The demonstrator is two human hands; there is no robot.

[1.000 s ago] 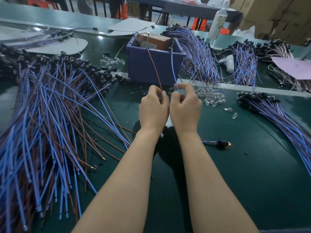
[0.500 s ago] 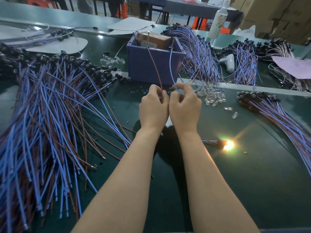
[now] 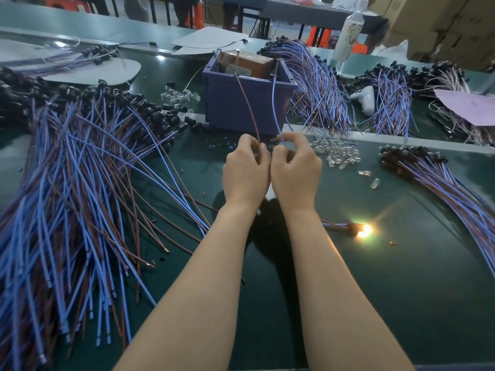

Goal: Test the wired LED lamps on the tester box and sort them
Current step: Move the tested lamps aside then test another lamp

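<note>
Brown wire (image 3: pixel 249 108) and blue wire (image 3: pixel 274 108) rise from the hands to two metal posts on the box (image 3: pixel 241 111), at 12 o'clock in the head view. The left hand (image 3: pixel 245 172) pinches the brown one between thumb and fingers. The right hand (image 3: pixel 296 170) pinches the blue one the same way, and the two hands sit knuckle to knuckle. The lamp (image 3: pixel 361 230) under test lies on the counter (image 3: pixel 401 290) at 4 o'clock from the hands, glowing bright. Its leads run back under the right wrist, so how they join the pinched wires is hidden.

The likeliest slip is at the posts. A small tremor could lift a wire end off its contact, the glow would die, and a good lamp might be judged bad. With the hands this close, the two wires could also brush each other and short the test. When the lamp is lifted, its leads may drag across loose bulbs (image 3: pixel 337 153) at 1 o'clock. It could also fall among the untested pile (image 3: pixel 80 196) at 9 o'clock rather than the bundle (image 3: pixel 442 178) at 3 o'clock, spoiling the sort.
</note>
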